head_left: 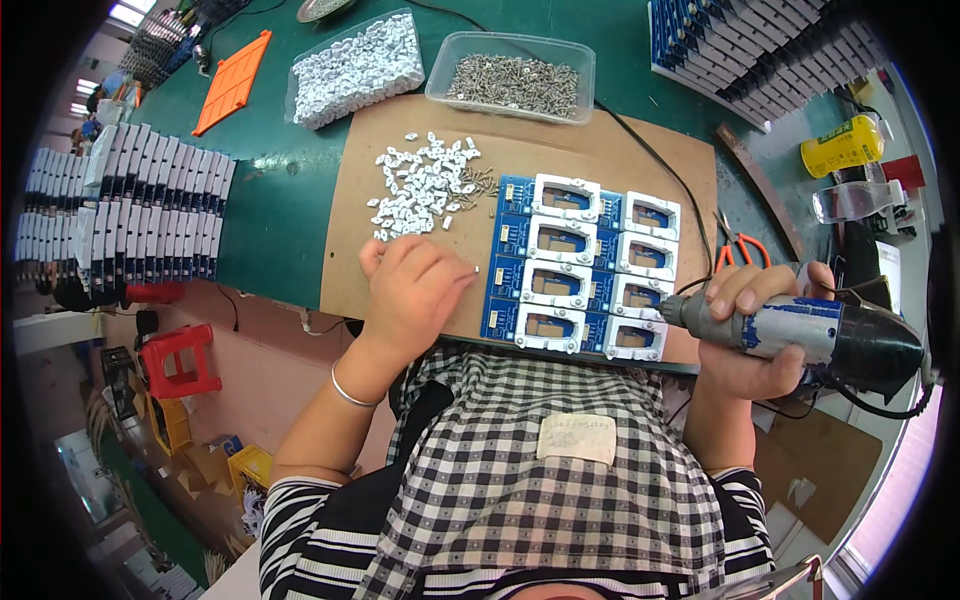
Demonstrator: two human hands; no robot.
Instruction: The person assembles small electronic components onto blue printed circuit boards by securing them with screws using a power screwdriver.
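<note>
1. Bench (290, 200), green, runs across the top of my view; a brown board (400, 270) lies on it at the near edge.
2. Stacks of finished blue-and-white units stand at the far left (120, 210) and the top right (760, 50).
3. Panel (580, 265) of blue circuit boards with white frames sits on the brown board, two columns by four rows, between my two hands.
4. Two clear tubs stand past the board: one of white clips (355, 68), one of screws (515, 85).
5. My right hand (750, 335) is wrapped tight around a grey-and-blue electric driver (800, 335), its bit end pointing left, just beside the panel's lower right corner.
6. My left hand (410, 290) rests on the board just left of the panel, fingers curled loosely together; I cannot tell whether they pinch anything.
7. Loose white clips (425, 185) with a few screws lie scattered just beyond that hand.
8. Orange-handled cutters (738, 250) lie right of the panel.
</note>
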